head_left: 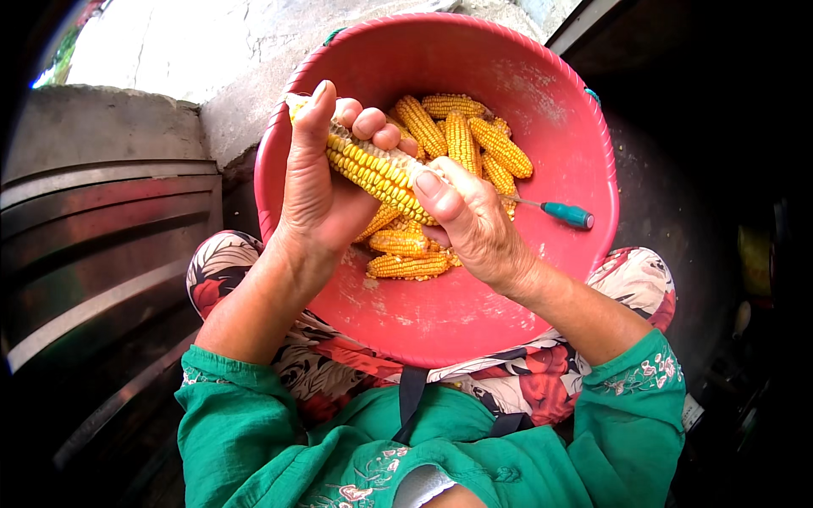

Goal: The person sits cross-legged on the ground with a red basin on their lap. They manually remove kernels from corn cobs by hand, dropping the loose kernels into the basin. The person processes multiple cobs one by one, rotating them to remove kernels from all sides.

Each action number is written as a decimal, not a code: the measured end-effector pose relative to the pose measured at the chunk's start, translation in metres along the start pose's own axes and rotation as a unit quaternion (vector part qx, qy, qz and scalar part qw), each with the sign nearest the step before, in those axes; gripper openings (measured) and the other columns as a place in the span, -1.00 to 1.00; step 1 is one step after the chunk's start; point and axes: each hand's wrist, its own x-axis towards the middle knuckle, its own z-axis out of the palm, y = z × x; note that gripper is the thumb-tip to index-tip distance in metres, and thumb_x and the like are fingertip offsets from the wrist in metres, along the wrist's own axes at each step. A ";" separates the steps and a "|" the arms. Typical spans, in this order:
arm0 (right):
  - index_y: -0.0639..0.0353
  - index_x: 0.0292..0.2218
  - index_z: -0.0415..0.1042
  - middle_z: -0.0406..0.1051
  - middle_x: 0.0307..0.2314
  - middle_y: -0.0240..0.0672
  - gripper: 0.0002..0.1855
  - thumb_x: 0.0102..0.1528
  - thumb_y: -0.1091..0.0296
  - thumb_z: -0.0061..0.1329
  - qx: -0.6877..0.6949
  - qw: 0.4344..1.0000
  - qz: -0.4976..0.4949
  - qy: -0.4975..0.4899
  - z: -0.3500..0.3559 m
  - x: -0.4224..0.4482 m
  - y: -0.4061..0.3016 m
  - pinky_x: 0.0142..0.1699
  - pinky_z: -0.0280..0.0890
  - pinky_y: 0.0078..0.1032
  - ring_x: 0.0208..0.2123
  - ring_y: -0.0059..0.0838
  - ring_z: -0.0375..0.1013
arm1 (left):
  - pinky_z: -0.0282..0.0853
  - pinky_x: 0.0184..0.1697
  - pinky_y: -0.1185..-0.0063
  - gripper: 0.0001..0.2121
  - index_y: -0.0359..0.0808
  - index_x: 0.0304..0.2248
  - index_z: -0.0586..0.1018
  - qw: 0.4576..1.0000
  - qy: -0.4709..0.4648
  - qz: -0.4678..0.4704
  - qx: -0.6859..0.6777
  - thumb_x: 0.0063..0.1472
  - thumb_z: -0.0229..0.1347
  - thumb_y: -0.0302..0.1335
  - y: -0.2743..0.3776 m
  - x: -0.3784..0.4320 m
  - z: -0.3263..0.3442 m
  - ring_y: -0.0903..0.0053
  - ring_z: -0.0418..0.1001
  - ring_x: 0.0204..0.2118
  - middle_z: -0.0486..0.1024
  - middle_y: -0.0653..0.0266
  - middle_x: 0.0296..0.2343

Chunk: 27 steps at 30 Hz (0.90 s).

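Observation:
A partly shelled ear of yellow corn [380, 176] is held at a slant above the basin. My left hand [317, 190] wraps its upper part, thumb along one side and fingertips over the far side. My right hand [473, 219] grips the lower end, the thumb pressing beside the kernels. Pale bare cob shows along the ear's upper edge, while rows of kernels remain on the side facing me. Below, a red basin [438, 324] contains several yellow corn ears [498, 147]. A screwdriver-like tool with a teal handle [567, 216] lies inside at the right, its tip out of sight.
My legs in floral trousers [635, 286] flank the basin. A metal door panel [114, 216] and a low concrete wall [108, 130] stand at the left. Bright concrete ground [178, 51] lies beyond. The right side is dark, with objects I cannot make out.

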 end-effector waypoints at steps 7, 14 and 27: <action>0.11 -0.19 0.36 0.37 -0.38 -0.43 -0.42 0.24 -0.28 -0.35 0.163 0.971 0.171 0.043 0.001 -0.007 0.003 -0.36 0.34 -0.69 -0.37 -0.69 0.35 | 0.34 -0.11 0.46 -0.71 -0.11 -0.52 0.30 0.983 -0.039 0.047 0.174 0.18 0.14 -0.21 -0.012 -0.010 0.009 0.57 0.33 -0.41 0.28 0.42 -0.56; 0.09 -0.12 0.34 0.34 -0.52 -0.49 -0.35 0.21 -0.35 -0.38 0.287 0.933 0.210 -0.051 -0.005 0.008 0.008 -0.63 0.05 -0.80 -0.64 -0.69 0.27 | 0.38 -0.18 0.46 -0.67 -0.11 -0.51 0.33 0.994 0.024 0.030 0.104 0.20 0.13 -0.10 -0.003 -0.008 0.007 0.56 0.35 -0.44 0.33 0.42 -0.55; 0.34 -0.08 0.40 0.45 -0.38 -0.21 -0.41 0.23 -0.11 -0.18 -0.064 0.998 -0.026 -0.003 0.000 0.002 0.014 -0.12 0.30 -0.49 -0.31 -0.47 0.42 | 0.37 -0.20 0.53 -0.67 -0.11 -0.53 0.40 0.988 0.080 -0.033 0.126 0.19 0.14 -0.09 -0.012 -0.010 0.006 0.54 0.40 -0.38 0.46 0.34 -0.50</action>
